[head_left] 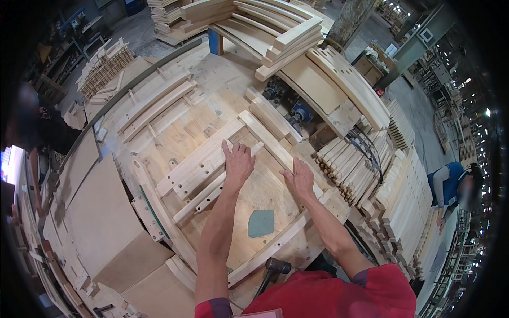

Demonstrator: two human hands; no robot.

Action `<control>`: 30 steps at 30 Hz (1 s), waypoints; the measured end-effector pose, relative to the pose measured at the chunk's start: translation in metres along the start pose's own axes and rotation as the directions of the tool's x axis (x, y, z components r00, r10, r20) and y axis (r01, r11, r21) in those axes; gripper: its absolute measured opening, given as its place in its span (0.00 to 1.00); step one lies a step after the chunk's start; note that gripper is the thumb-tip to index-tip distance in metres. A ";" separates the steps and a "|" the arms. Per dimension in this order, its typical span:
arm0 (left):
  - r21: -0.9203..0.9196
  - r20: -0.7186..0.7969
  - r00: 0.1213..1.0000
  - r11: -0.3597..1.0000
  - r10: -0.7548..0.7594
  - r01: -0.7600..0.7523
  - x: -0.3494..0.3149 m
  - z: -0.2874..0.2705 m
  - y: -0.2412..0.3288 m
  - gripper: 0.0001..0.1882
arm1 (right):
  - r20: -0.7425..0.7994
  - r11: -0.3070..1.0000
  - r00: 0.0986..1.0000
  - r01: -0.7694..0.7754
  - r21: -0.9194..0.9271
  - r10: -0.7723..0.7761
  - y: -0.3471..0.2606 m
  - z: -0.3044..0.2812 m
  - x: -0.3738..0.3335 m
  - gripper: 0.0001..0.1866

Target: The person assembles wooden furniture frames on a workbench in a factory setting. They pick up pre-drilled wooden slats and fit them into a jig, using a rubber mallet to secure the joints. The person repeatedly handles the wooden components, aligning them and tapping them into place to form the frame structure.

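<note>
A pale wooden frame lies in front of me on a plywood work surface (225, 114). My left hand (239, 163) is closed over a narrow wooden rail (216, 184), near its far end, and its outer finger reaches onto a wide drilled board (204, 153) alongside. My right hand (299, 177) grips the long rail (270, 140) on the frame's right side, thumb on the inner face. A curved wooden piece (164, 212) lies across the left ends of the rails. Nearest my body is another drilled rail (270, 249). The undersides of both hands are hidden.
A black-headed mallet (278, 266) lies at the near edge. A green-grey patch (261, 223) marks the plywood. Stacked frames (275, 37) stand at the back, with rail piles (355, 164) at right. Cardboard (101, 217) lies left. A person in blue (446, 183) works far right.
</note>
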State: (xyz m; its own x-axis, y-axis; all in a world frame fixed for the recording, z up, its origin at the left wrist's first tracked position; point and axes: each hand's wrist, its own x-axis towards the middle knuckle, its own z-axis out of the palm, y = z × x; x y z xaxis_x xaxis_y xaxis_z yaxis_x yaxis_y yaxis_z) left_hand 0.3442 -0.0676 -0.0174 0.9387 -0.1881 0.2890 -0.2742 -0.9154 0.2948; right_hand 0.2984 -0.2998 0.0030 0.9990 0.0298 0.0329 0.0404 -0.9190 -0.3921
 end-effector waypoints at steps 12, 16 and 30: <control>0.010 0.019 0.999 0.999 -0.035 0.034 0.001 0.000 0.000 0.15 | -0.081 0.997 0.995 0.057 0.060 -0.052 0.001 0.004 0.000 0.28; -0.007 0.010 0.999 1.000 -0.031 0.031 0.001 0.000 0.000 0.16 | -0.070 0.998 0.997 0.035 0.050 -0.031 0.001 0.005 -0.001 0.30; 0.076 -0.153 0.854 0.855 -0.498 0.512 -0.019 -0.041 -0.106 0.20 | -0.126 0.990 0.990 0.082 0.117 -0.067 -0.006 0.011 -0.015 0.34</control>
State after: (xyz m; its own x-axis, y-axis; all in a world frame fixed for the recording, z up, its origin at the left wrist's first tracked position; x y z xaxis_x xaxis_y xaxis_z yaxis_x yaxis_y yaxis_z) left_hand 0.3472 0.0476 -0.0169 0.9057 0.3497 0.2398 0.2622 -0.9063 0.3314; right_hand 0.2836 -0.2900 -0.0055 0.9837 0.0419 0.1748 0.1242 -0.8613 -0.4927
